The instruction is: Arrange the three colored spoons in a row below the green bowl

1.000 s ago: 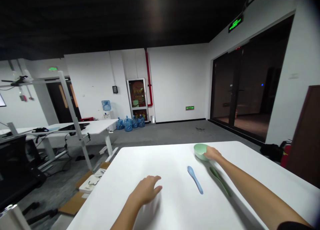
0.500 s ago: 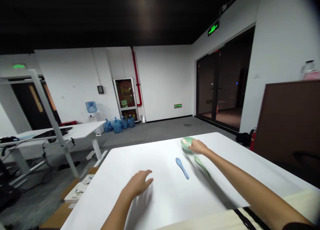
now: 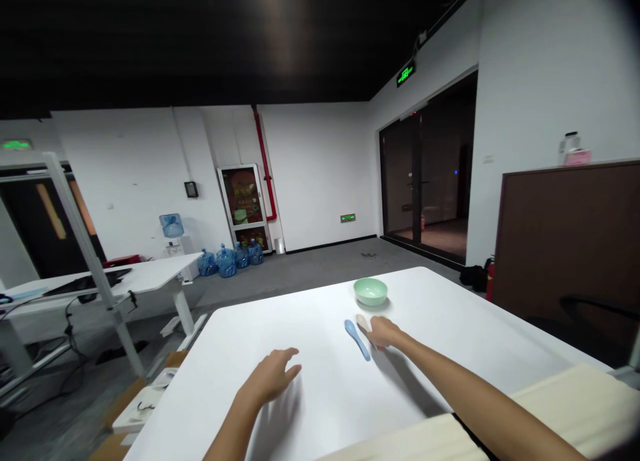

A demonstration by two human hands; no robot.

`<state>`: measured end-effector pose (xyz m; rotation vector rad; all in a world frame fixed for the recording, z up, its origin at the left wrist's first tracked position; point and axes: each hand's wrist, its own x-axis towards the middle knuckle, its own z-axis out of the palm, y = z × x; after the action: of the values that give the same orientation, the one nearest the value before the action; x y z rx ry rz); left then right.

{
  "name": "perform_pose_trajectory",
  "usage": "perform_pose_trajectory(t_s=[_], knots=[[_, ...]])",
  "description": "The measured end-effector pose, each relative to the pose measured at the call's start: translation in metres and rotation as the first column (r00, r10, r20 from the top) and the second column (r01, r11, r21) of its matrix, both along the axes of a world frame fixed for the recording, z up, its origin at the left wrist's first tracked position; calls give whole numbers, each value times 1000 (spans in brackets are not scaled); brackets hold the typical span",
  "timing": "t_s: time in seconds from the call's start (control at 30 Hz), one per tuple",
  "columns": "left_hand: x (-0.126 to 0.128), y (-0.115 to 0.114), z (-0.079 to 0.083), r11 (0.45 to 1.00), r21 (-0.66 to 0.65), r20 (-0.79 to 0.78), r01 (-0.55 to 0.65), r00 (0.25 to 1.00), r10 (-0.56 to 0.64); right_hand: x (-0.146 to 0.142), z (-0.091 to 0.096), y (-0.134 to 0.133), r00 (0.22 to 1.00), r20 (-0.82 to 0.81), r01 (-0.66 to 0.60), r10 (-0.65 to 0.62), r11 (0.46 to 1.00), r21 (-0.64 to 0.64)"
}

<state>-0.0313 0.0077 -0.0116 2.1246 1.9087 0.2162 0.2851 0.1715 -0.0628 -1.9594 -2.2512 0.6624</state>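
My right hand (image 3: 384,332) is closed on a cream-coloured spoon (image 3: 363,322), its bowl end showing past the fingers. The cream spoon is just right of a blue spoon (image 3: 357,339) that lies on the white table (image 3: 320,394). Whether the cream spoon touches the tabletop I cannot tell. Beyond this hand a light green bowl (image 3: 371,293) stands upright near the far edge. The green spoon does not show; my right hand and forearm cover that area. To the left, my left hand (image 3: 273,375) hovers low over the table, thumb and fingers apart, holding nothing.
Another white table (image 3: 155,274) with cables stands at left, beside a metal post (image 3: 95,261). Blue water bottles (image 3: 227,262) stand on the floor by the wall. A brown partition (image 3: 565,241) rises at right, and open boxes (image 3: 135,407) lie below the table's left side.
My right hand has left the green bowl and come nearer, with the cream spoon, which was in the bowl, now in its fingers. The bowl rests level. My left hand has hardly moved.
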Motion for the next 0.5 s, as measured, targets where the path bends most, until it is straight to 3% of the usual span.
perform_pose_trajectory(t_s=[0.3, 0.5], knots=[[-2, 1, -4, 1000, -24, 28, -15, 999, 16, -2, -15, -1, 1000, -4, -28, 27, 998, -57], [0, 0, 0, 1000, -17, 15, -14, 1000, 15, -4, -15, -4, 998, 51, -23, 24, 1000, -6]])
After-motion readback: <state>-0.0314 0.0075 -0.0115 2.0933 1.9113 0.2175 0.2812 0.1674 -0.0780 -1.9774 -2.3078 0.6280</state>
